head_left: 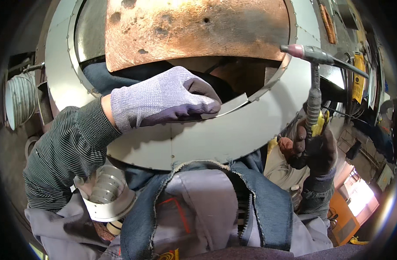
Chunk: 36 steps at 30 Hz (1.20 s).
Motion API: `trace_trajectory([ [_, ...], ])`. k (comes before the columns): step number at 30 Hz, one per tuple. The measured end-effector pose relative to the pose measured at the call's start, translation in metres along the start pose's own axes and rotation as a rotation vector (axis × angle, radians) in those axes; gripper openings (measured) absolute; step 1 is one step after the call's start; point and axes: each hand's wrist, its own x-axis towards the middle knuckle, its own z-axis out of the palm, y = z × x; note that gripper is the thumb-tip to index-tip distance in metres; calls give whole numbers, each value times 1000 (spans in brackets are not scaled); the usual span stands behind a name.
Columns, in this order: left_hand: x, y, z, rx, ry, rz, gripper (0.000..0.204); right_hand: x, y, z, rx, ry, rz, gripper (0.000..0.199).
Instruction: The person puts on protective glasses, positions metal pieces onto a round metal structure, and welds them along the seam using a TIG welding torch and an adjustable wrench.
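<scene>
My left hand (166, 99), in a light purple knit glove with a dark palm, pinches a thin curved metal strip (235, 106). The strip lies along the inner edge of a large pale metal ring (215, 143), near my side of its opening. At the right, my right hand (315, 151), in a dark worn glove, grips a TIG welding torch (314, 102) by its wrapped handle. The torch head points left, above the ring's right side, apart from the strip. A copper-coloured plate (198, 32) spans the far part of the opening.
Dark blue cloth (98, 78) shows inside the ring's opening. A white flanged cylinder (109, 208) stands at the lower left, with a pale ribbed roll (21, 102) farther left. Right of the torch are a yellow tool (358, 78) and an orange box (343, 212).
</scene>
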Motion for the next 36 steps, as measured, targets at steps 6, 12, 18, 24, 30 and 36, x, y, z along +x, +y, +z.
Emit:
trace_trajectory([
  [6, -1, 3, 3, -95, 256, -1, 31, 1, -5, 9, -4, 66, -32, 71],
  [12, -13, 35, 25, -147, 371, -63, 31, 10, -13, 16, -96, 120, 47, 60],
  [18, -9, 36, 77, -742, 458, 196, 38, 33, -20, 77, 71, -119, -2, 45],
  [24, -11, 31, 90, -491, 539, 280, 40, 41, -8, 98, 43, -116, -97, 42],
  [30, -60, 46, 53, -315, 596, 308, 46, 40, -13, 94, -219, -130, -349, 45],
  [36, -56, 57, 35, 365, 220, 291, 34, 52, -15, 97, -437, -185, -388, 51],
])
